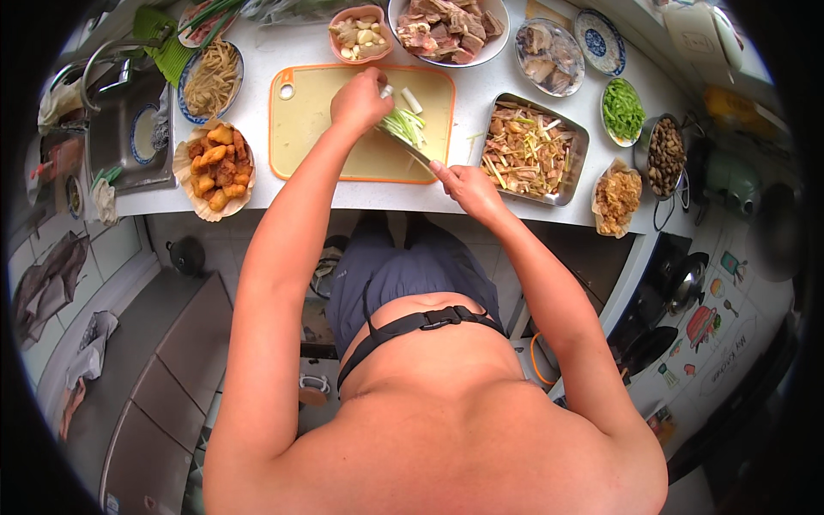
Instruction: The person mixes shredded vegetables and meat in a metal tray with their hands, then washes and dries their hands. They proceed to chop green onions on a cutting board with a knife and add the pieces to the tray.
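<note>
On the cutting board (pixel 309 141), which has an orange rim, my left hand (pixel 362 103) curls its fingers around a white scallion piece (pixel 386 91). My right hand (pixel 473 190) grips a kitchen knife (pixel 407 144) by the handle, at the board's front right corner. The blade slants up and left, towards my left hand. Thin pale-green scallion strips (pixel 407 126) lie along the blade's far side. Another white scallion length (pixel 411 101) rests just beyond them. My left hand partly hides the blade's tip end.
Right of the board stands a metal tray (pixel 576 174) of meat with scallion strips. A bowl of meat chunks (pixel 450 29) and a pink bowl of garlic (pixel 360 37) sit behind it. Fried pieces (pixel 220 164) fill a paper-lined dish at left, near the sink (pixel 122 154).
</note>
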{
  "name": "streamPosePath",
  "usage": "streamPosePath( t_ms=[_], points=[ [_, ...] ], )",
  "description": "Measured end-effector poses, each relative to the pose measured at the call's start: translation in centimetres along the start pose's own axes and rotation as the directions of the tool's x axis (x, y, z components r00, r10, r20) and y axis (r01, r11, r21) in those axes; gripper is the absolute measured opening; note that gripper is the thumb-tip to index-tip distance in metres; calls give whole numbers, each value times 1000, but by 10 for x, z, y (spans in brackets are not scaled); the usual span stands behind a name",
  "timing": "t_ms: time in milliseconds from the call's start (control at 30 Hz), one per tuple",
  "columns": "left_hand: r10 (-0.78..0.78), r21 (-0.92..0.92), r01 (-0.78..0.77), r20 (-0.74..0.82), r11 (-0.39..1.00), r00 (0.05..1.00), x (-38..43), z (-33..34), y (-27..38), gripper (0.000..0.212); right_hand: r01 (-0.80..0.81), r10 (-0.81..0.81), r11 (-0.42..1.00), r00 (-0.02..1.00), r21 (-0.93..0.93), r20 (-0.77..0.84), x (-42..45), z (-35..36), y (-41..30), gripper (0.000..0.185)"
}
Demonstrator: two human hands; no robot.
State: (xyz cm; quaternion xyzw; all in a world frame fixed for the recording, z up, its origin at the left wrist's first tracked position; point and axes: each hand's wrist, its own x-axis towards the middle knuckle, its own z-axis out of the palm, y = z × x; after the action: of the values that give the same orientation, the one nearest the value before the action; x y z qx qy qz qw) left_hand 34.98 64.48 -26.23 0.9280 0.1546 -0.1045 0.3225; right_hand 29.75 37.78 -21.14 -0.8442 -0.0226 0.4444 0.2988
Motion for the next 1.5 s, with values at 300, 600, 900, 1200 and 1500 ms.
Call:
streamPosePath(
  t_ms=[300, 600, 900, 1200, 1500],
  points=[
    [-370, -749, 222, -34, 625, 929, -86, 18, -50, 30, -77, 62, 967, 996, 242, 68, 0, 6, -3, 79],
    [-498, -660, 215, -275, 719, 822, -112, 54, -31, 23, -133, 72, 929, 980, 345, 186, -6, 19, -43, 71],
    [-597, -741, 287, -186, 607, 781, -115, 45, -25, 20, -143, 95, 934, 983, 326, 158, -15, 32, -50, 76],
    [-604, -739, 348, -98, 576, 791, -113, 39, -25, 21, -123, 102, 968, 989, 219, 105, -15, 36, -55, 81],
    [-619, -749, 328, -137, 575, 773, -112, 42, -26, 19, -70, 64, 987, 997, 145, 46, -9, 43, -57, 83]
  ],
)
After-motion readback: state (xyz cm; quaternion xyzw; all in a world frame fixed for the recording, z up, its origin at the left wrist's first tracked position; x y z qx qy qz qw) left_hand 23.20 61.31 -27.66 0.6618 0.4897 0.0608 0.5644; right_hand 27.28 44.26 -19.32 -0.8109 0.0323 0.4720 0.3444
